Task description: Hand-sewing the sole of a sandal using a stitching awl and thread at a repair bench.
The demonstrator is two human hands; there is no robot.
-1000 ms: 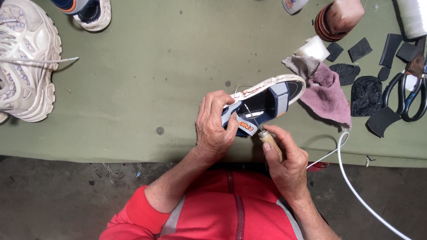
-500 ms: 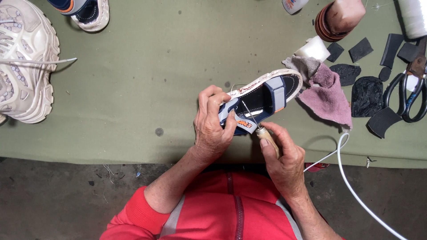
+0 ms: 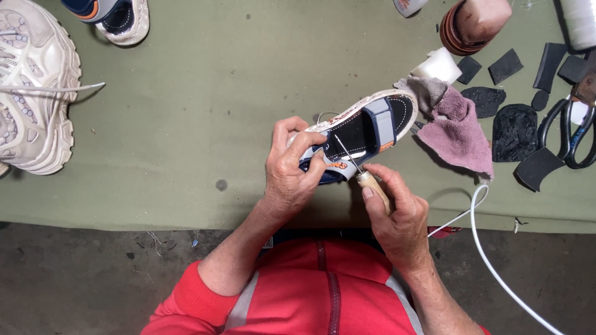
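Two hands share the stitching: my left hand clamps the small sandal near the worktop's front edge, my right hand grips the awl. Next, I judge, a steady push through the sole.

Olive-green cloth-covered table: white sneaker at left edge, pink rag right of centre, black rubber pieces and scissors at right, white cord trailing off lower right.
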